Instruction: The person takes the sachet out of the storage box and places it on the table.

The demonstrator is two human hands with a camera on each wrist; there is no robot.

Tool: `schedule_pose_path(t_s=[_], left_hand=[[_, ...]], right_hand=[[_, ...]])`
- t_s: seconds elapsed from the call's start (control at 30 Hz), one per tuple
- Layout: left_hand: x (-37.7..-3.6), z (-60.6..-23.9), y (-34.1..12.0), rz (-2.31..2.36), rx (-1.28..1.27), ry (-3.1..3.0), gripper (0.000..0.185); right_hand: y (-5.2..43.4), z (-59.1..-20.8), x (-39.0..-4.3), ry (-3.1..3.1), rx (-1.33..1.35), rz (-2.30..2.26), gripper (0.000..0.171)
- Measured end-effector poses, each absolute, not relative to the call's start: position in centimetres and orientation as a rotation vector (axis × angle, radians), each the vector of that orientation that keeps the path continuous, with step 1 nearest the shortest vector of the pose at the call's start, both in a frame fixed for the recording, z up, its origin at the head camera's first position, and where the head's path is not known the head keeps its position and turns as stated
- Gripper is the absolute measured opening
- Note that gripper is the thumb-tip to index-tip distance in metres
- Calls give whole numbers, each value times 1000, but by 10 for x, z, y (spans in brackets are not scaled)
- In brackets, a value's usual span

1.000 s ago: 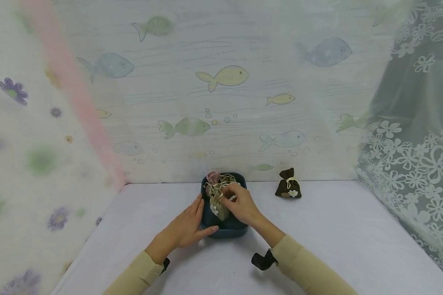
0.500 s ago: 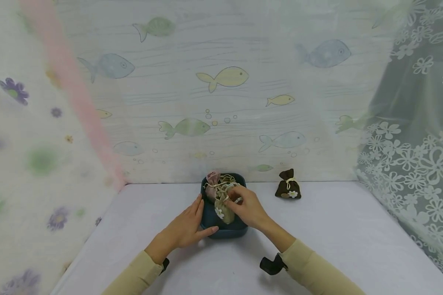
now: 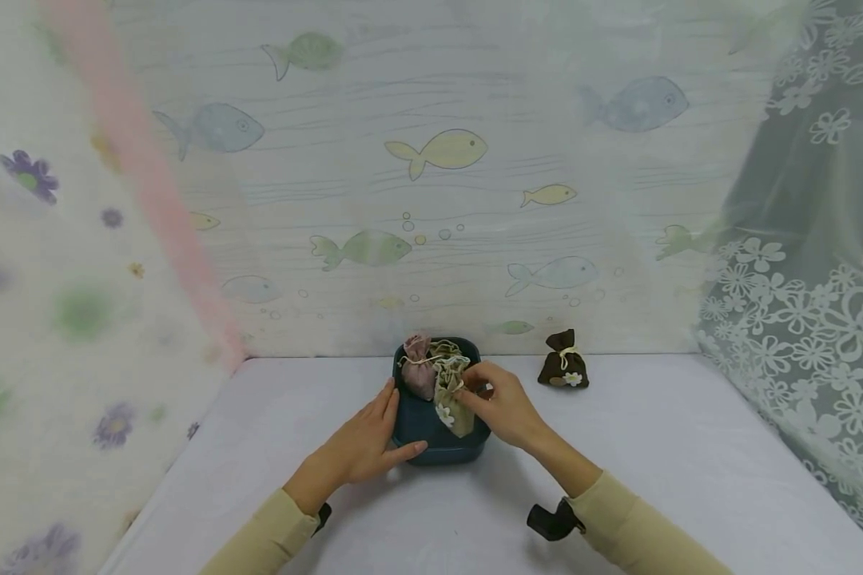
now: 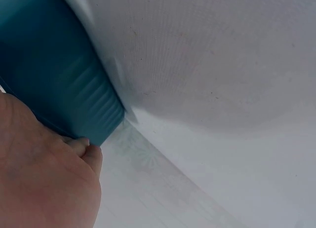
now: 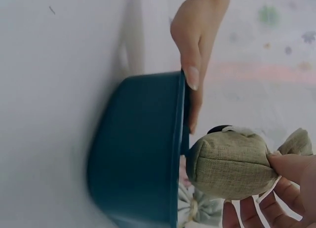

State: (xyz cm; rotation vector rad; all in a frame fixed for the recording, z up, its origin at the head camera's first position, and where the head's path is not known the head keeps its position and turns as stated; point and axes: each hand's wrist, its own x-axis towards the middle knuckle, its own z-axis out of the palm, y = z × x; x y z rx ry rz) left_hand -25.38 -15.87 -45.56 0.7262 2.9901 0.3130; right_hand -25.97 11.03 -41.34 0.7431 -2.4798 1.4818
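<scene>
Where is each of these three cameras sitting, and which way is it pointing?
Head: worn high, looking forward and down at the table; both hands and sleeves show.
Left wrist: beside the left hand, facing the blue tub.
Right wrist: beside the right hand, which pinches the green pouch.
All three share the tub.
</scene>
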Motion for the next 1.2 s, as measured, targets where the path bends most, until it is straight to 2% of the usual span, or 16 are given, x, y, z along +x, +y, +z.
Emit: schedule_pose_path(t_s=[0.57, 0.8, 1.2], left_hand=[[-255, -456, -160, 306, 737, 2990, 117], [-255, -456, -160, 332, 731, 2972, 118], [-257, -463, -161, 343, 730, 2982, 116]], right_hand=[[160, -406, -266, -2518, 667, 1372, 8], [181, -411, -277, -2514, 704, 1350, 9], [198, -419, -299, -2542, 597, 1238, 12]])
